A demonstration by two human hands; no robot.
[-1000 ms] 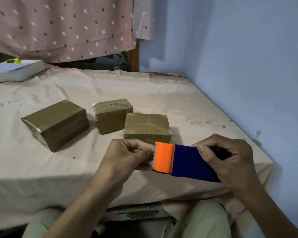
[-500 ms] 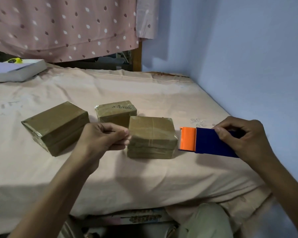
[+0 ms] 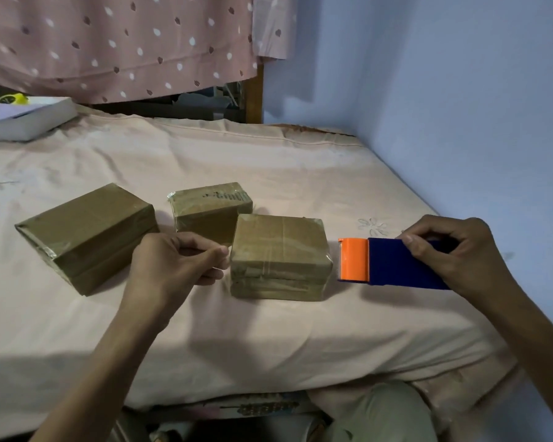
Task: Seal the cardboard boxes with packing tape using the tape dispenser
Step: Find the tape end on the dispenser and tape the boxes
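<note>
Three brown cardboard boxes lie on the bed with the pale pink sheet [image 3: 268, 161], all already wrapped in glossy clear tape. The nearest box [image 3: 280, 256] sits squarely in front of the person, between the two hands, which suggests it is the one being worked on. The small box with dark print on top [image 3: 211, 205] stands just behind it, and the large box [image 3: 87, 234] lies turned at an angle to the left, set aside from the working spot.

The right hand [image 3: 460, 250] grips the blue tape dispenser with the orange cutter head [image 3: 390, 264], fingers curled over its blue body. The orange end points at the nearest box's right side, close to it but apart. Held low and level like this, the dispenser looks ready to meet that side face.

The left hand [image 3: 179, 263] hovers just left of the same box, thumb and fingers pinched together. Whether a clear tape end is held in the pinch cannot be told; no strip shows between the hands. If tape is there, the wide spread of the hands would serve to stretch it over the box top.

Judgement: a further strip for the nearest box is being prepared.

Far left, a flat white box [image 3: 29, 119] with a yellow item [image 3: 12, 98] on it rests at the bed's edge, under the spotted pink curtain [image 3: 125, 43].
</note>
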